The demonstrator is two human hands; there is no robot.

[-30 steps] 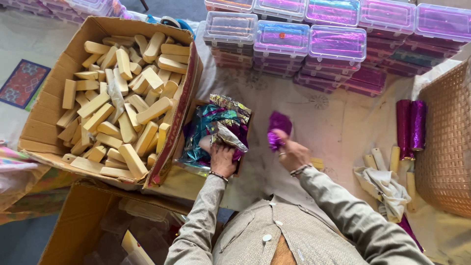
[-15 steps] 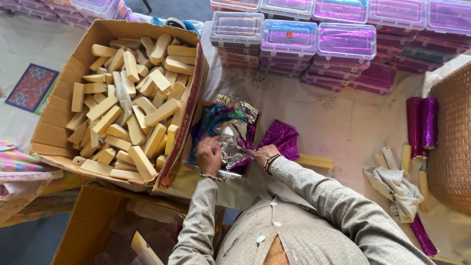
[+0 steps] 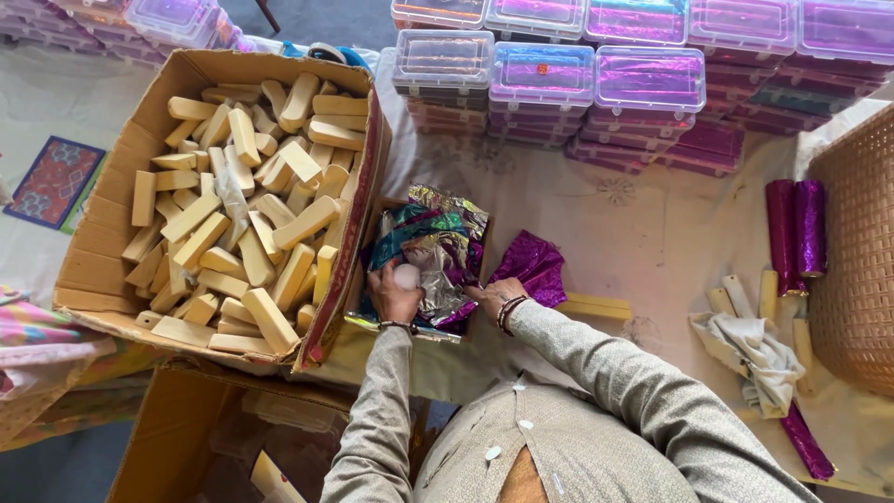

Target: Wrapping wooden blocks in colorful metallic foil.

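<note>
My left hand [image 3: 393, 293] rests on a pile of crinkled shiny foil wrappers [image 3: 430, 244] in silver, teal and purple, fingers bent with something pale and round at the knuckles. My right hand [image 3: 491, 298] lies at the right edge of that pile, touching a crumpled magenta foil sheet [image 3: 533, 266] on the white cloth. To the left stands a large open cardboard box [image 3: 102, 279] filled with several pale wooden blocks [image 3: 244, 219]. A yellow block [image 3: 596, 305] lies just right of my right wrist.
Stacks of clear lidded plastic boxes [image 3: 596, 88] with purple contents line the far side. Purple foil rolls [image 3: 796, 224] lie beside a woven basket [image 3: 861, 251] at right. A white rag [image 3: 759, 354] covers some blocks. Another cardboard box [image 3: 186, 428] sits below left.
My right hand, which held the magenta foil raised, has come down and left to the wrapper pile; the foil now lies on the cloth. My left hand stayed on the pile.
</note>
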